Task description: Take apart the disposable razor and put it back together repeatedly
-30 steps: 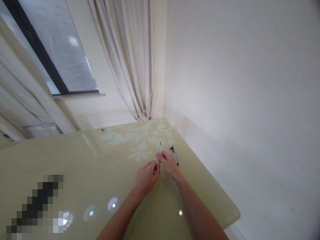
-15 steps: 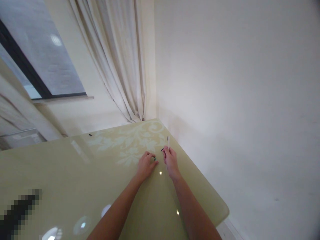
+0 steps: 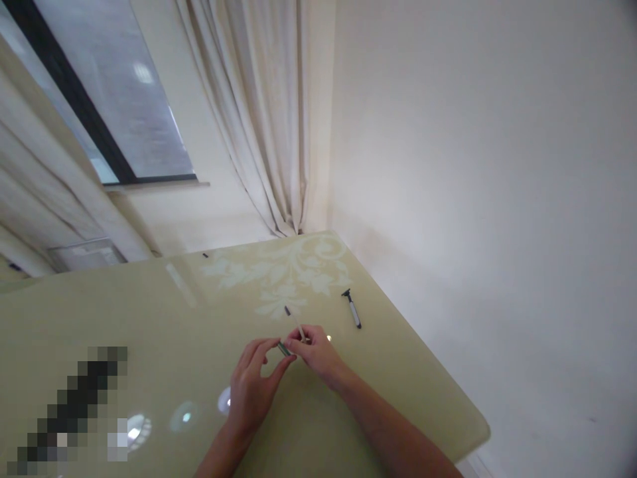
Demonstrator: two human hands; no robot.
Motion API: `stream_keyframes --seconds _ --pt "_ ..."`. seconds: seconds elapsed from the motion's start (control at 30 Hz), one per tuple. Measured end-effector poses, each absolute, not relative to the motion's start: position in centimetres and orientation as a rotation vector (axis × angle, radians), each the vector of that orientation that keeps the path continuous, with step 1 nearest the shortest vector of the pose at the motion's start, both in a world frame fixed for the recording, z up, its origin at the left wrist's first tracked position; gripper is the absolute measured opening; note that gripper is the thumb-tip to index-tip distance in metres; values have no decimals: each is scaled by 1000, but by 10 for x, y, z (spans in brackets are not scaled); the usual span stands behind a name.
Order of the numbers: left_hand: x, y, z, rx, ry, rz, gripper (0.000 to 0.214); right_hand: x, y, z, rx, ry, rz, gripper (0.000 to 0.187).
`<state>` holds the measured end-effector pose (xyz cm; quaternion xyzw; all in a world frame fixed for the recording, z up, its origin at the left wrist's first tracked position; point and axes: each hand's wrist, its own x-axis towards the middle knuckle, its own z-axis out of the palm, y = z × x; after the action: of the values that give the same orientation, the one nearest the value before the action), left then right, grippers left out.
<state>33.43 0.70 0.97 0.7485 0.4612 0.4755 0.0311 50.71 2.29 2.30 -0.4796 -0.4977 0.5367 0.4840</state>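
Note:
Over a glossy olive-green table (image 3: 149, 318) my two hands meet near its middle right. My right hand (image 3: 316, 355) is closed round a thin white pen (image 3: 296, 323) whose dark tip points up and away. My left hand (image 3: 251, 388) pinches a small dark cap (image 3: 283, 348) between thumb and fingertips, right at the lower end of the pen. A razor (image 3: 352, 308) with a dark head and pale handle lies on the table beyond my right hand, near the wall-side edge.
A white wall runs along the table's right edge. Cream curtains (image 3: 269, 113) hang in the far corner beside a window (image 3: 99, 93). A pixelated dark patch (image 3: 74, 405) covers part of the table at lower left. A tiny dark object (image 3: 205, 255) lies near the far edge.
Both hands have drawn back toward me from beside the razor. The pen, held upright before, now slants up-left, and my left hand's dark cap now meets its lower end.

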Motion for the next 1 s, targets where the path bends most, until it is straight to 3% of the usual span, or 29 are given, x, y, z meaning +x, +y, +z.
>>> stream_keyframes --seconds 0.37,0.63,0.8,1.0 --pt "338 -1 6 2051 1377 1342 36 514 21 18 -1241 -1173 1385 23" --pt "336 2 9 1814 1164 1217 17 517 23 15 -1131 -1056 1637 28" --pt "338 2 8 1778 1114 1169 39 516 20 21 -1050 -1130 1664 29" --pt "335 1 9 1776 1104 1142 32 516 17 24 -1034 -1189 1670 37"
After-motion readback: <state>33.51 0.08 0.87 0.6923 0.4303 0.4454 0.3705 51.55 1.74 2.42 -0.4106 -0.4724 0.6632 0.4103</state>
